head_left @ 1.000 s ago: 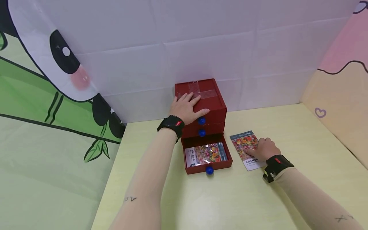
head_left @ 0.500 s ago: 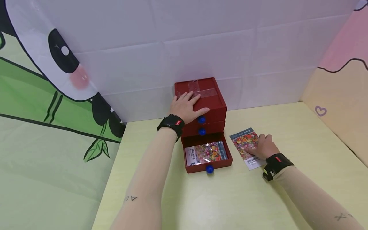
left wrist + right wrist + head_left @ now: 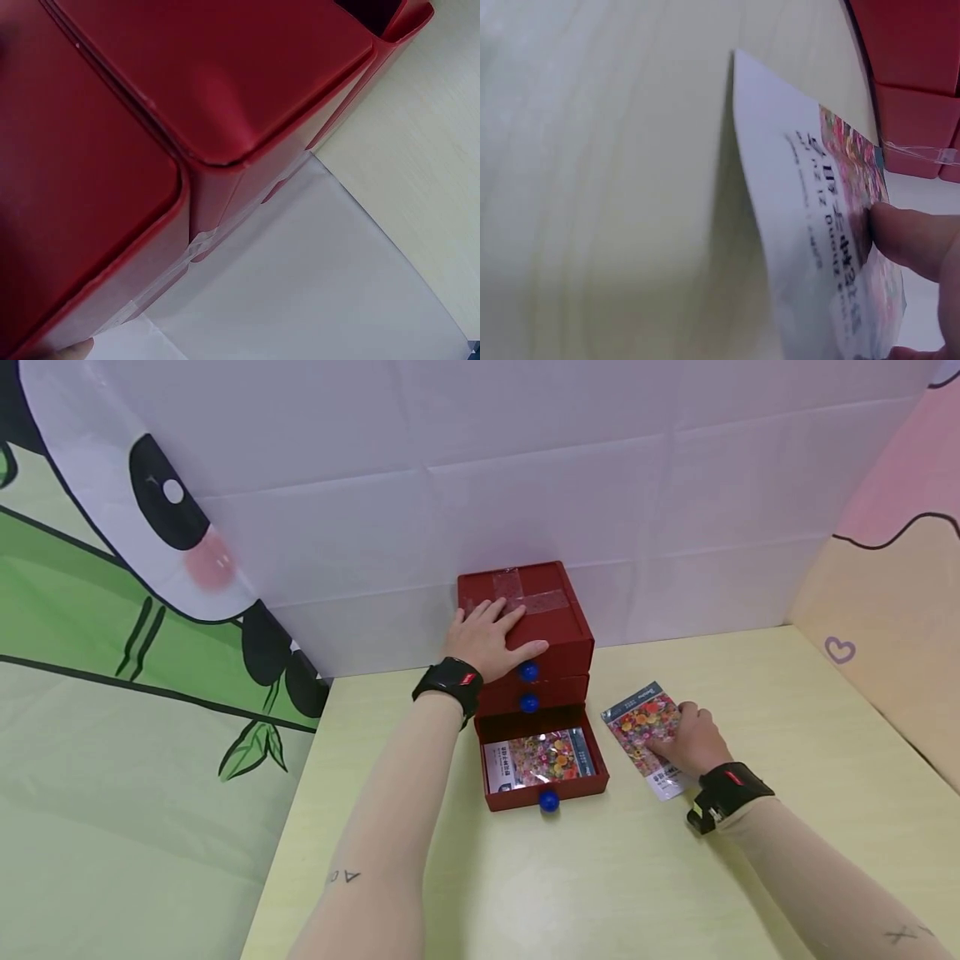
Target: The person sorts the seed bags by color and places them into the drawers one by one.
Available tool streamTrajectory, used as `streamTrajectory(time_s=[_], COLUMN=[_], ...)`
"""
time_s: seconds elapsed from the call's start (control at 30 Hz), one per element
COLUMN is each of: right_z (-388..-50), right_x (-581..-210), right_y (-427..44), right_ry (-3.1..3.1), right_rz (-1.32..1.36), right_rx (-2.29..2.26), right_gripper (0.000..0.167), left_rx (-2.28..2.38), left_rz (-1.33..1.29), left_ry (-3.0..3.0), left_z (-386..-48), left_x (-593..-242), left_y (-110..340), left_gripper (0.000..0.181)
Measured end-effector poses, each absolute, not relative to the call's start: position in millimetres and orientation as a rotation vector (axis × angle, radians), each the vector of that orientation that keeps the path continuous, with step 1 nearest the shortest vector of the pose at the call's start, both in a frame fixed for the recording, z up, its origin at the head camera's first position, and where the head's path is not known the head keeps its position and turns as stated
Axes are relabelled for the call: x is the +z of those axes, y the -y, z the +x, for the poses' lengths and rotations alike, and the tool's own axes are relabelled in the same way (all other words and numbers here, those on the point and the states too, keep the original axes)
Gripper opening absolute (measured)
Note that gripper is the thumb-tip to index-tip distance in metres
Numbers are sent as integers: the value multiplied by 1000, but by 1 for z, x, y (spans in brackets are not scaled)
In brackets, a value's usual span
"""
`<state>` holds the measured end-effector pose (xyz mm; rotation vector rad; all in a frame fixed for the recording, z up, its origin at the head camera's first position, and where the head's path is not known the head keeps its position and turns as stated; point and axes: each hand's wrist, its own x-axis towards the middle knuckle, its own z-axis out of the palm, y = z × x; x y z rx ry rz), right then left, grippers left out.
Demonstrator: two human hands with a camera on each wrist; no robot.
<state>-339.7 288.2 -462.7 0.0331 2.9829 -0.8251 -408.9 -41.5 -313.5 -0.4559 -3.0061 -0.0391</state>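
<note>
My left hand [image 3: 487,643] rests on top of a small red drawer cabinet [image 3: 562,625], its fingers spread and the thumb reaching over the front edge. The bottom drawer [image 3: 513,798] is pulled out, and a flower seed packet [image 3: 546,760] lies flat in it. To the right of the drawer, my right hand [image 3: 696,743] pinches a second flower seed packet [image 3: 636,717] by its right side. In the right wrist view, the thumb [image 3: 911,236] lies on the printed face, and the packet's white end [image 3: 769,142] is raised off the table. The other fingers are mostly hidden.
Blue round knobs mark the drawers, such as the bottom knob [image 3: 549,802]; the two upper drawers are shut. A pale wall sheet [image 3: 360,543] stands behind the cabinet. The pale wooden table [image 3: 570,885] spreads in front, with a decorated panel [image 3: 877,610] at right.
My right hand's fingers have drawn in at the packet's right side, and the packet has turned slightly and shifted a little away from me. The left hand and drawer cabinet have stayed put.
</note>
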Motion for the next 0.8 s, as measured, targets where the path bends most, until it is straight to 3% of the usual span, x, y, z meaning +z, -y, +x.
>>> streamTrajectory(time_s=[0.8], right_z=[-323], right_x=[-422], right_y=[-293], right_ry=[-3195], right_rz=[-266], right_rx=[-888], right_gripper=[85], left_rx=[-38], left_rz=[-444], left_ry=[3009], left_z=[-408], left_x=[-312], left_y=[41], left_gripper=[84])
